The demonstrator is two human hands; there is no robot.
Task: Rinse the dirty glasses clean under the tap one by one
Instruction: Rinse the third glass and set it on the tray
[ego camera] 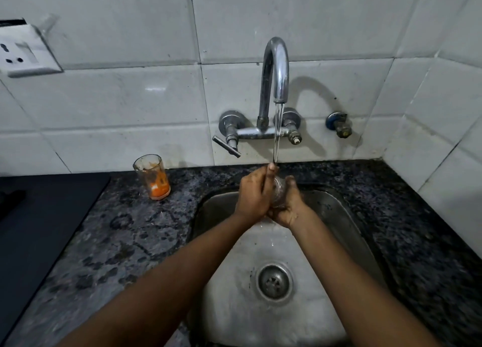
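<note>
A clear glass (278,193) sits between both hands over the back of the sink (347,216), right under the stream of water (277,135) falling from the tap (276,70). Little of the glass shows; what can be seen of its wall looks transparent and free of residue, though most of it is covered, so I cannot say it is fully clean. The left hand (254,195) wraps it from the left, its fingers (270,175) curled over the rim side with one fingertip meeting the water. The right hand (288,205) cups it from the right and below, fingers curled round the base. Both hands are clamped on the same glass, apparently rubbing or turning it in the flow.

On the dark speckled worktop (125,231) to the left of the sink, well apart from the hands, a second glass (152,177) stands upright near the tiled wall. It holds a thick orange layer at the bottom and smears up its inside wall, so it is plainly not yet rinsed.

As a judgement: the task is partway through. One glass is under the tap now and seems near done; at least the orange-stained one remains. No finished glasses are visible set aside, so whether this is the first cannot be told.
</note>
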